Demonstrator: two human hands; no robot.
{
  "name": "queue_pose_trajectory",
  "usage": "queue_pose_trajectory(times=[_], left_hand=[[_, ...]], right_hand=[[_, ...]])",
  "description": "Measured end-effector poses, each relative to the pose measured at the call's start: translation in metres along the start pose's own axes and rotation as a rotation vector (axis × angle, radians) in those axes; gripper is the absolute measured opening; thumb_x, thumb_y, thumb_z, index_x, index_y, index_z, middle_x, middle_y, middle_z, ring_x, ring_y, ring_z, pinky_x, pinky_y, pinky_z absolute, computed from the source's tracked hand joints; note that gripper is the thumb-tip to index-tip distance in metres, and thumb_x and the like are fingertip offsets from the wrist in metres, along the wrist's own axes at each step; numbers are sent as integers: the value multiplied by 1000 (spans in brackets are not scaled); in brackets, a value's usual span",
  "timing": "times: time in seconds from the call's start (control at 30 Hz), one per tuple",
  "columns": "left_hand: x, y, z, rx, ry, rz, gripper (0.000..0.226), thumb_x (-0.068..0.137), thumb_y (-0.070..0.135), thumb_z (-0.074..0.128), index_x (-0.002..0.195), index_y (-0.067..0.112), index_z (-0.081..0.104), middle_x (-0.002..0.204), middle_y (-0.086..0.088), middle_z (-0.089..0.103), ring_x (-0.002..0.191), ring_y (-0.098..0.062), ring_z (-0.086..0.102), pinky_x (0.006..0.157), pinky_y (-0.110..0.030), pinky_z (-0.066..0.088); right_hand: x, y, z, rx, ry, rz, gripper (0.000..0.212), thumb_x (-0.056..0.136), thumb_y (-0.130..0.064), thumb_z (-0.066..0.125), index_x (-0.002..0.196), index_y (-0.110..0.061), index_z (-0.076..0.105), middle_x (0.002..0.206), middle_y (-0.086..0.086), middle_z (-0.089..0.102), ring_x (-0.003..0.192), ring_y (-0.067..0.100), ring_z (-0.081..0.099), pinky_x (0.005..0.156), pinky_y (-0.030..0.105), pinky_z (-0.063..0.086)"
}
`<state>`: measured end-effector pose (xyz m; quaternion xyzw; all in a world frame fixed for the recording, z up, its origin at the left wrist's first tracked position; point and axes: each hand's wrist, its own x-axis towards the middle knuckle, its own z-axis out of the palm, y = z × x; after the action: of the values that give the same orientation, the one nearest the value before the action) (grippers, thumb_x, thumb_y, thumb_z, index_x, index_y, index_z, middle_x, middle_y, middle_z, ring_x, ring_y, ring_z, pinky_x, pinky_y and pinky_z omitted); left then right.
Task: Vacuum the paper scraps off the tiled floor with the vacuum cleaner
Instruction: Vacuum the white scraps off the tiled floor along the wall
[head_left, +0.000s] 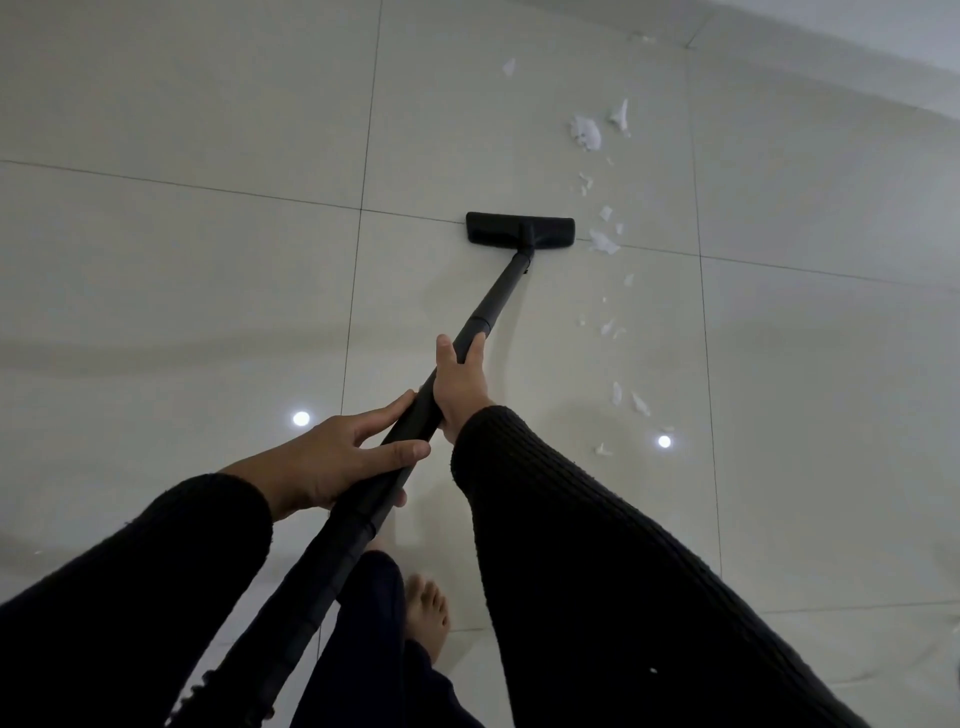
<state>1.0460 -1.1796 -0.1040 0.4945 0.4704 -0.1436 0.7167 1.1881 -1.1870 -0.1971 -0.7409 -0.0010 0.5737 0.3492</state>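
Observation:
A black vacuum wand (496, 296) runs from the bottom left up to a flat black floor head (519, 228) that rests on the pale tiled floor (208, 260). My right hand (460, 387) is wrapped around the wand about halfway up. Lower down, my left hand (332, 460) holds the wand with the thumb and fingers curled around it. White paper scraps (586, 131) lie in a loose line to the right of the head, from the far wall down to near my right arm. One scrap (603, 242) sits just right of the head.
A white wall base (857, 57) crosses the top right corner. My bare foot (427, 613) stands on the tiles below the wand. Two ceiling lights reflect on the glossy floor at left (301, 418) and right (664, 441). Dark grout lines divide the large tiles.

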Motion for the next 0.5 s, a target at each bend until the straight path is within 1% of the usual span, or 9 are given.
queue_pose_trajectory(times=[0.03,0.1,0.13,0.2,0.23,0.3,0.33,0.4,0.5], left_hand=[[4,5,-5,-5,6,-2,87,60,60,63,140,53,29,98,5,69,69,-7,73,56,-24,56],[13,16,-16,-23,11,-3,88,60,59,65,140,53,29,97,-2,72,67,-8,73,55,-25,56],[17,22,-22,-24,5,1,90,59,61,66,140,53,29,94,-5,74,66,-10,73,56,-26,56],[25,35,-36,-42,-17,2,99,51,68,70,139,55,27,80,-5,77,63,-11,73,55,-27,56],[30,41,-42,-59,-21,-3,97,55,64,72,140,54,26,73,-3,76,59,-11,72,53,-26,55],[40,54,-56,-77,-10,-2,79,75,47,67,142,50,25,63,3,74,52,-9,69,52,-25,53],[44,61,-63,-81,-1,-2,74,81,41,65,143,49,25,61,4,73,50,-9,68,51,-25,53],[52,72,-77,-89,7,0,72,84,38,64,143,48,26,62,3,72,50,-9,68,51,-26,54],[62,86,-97,-83,8,-1,71,84,39,64,144,48,26,64,2,72,51,-10,68,53,-27,55]], right_hand=[[5,-7,2,-7,2,0,68,99,-53,40,152,-50,-4,152,5,37,131,32,45,107,55,44],[15,-23,5,-17,8,-1,68,99,-53,40,152,-50,-4,151,6,38,130,31,46,107,55,44],[20,-31,8,-19,10,-3,68,99,-53,40,152,-50,-3,151,6,38,130,31,46,107,55,44],[31,-48,13,-31,11,-10,69,99,-53,41,152,-50,-3,151,7,38,129,32,47,107,54,44],[37,-57,17,-40,11,-15,69,99,-54,41,152,-50,-3,152,7,38,130,32,46,108,54,43],[48,-74,24,-61,10,-22,70,98,-55,41,152,-50,-4,153,7,37,131,33,46,110,54,41],[53,-83,27,-67,11,-26,70,98,-55,41,152,-49,-4,152,7,37,131,33,46,110,54,41],[63,-99,35,-77,16,-34,71,98,-56,41,152,-49,-4,151,6,39,130,32,46,109,54,41],[76,-119,44,-92,20,-39,71,98,-56,40,152,-48,-4,146,6,42,127,31,48,109,54,42]])
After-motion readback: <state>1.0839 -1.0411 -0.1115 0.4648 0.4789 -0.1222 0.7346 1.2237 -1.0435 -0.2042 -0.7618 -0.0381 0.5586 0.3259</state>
